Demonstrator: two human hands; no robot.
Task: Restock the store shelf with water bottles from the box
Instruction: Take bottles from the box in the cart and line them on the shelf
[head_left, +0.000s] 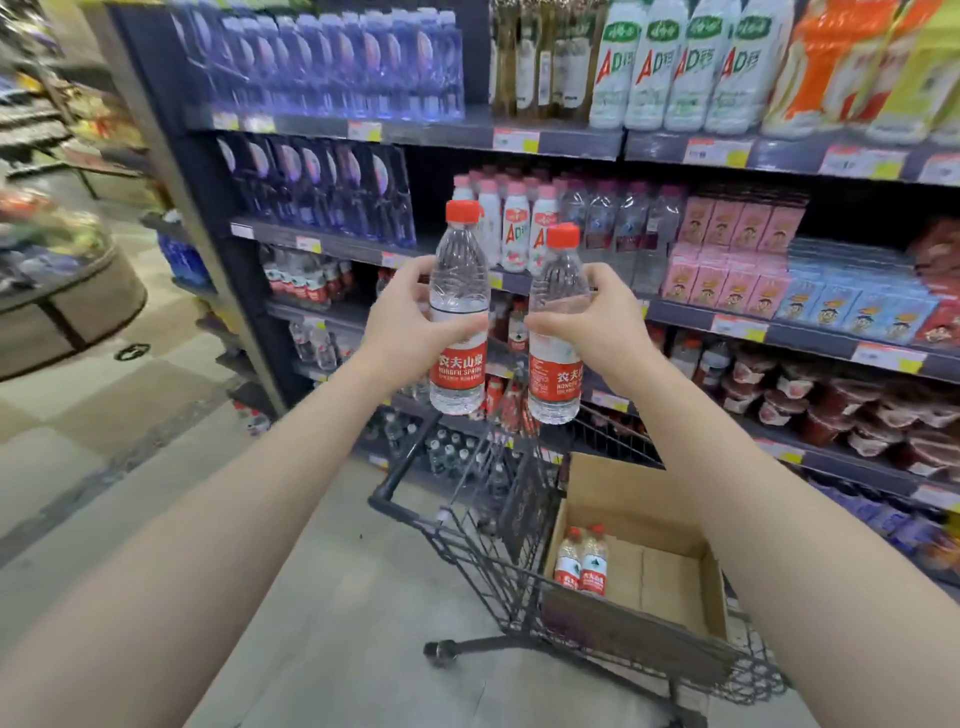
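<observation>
Bottle (459, 312) in left grip (410, 319), bottle in right grip (597, 322)

One camera is sitting on the person's head and is looking forward and a little down. Both bare arms are reaching out from the near bottom corners toward the middle, so the left hand (410, 317) and right hand (597, 322) are showing up close. The store shelf (561, 137) is filling the far side and running off to the right. The cart (467, 525) is sitting low and near, with floor on the left.
</observation>
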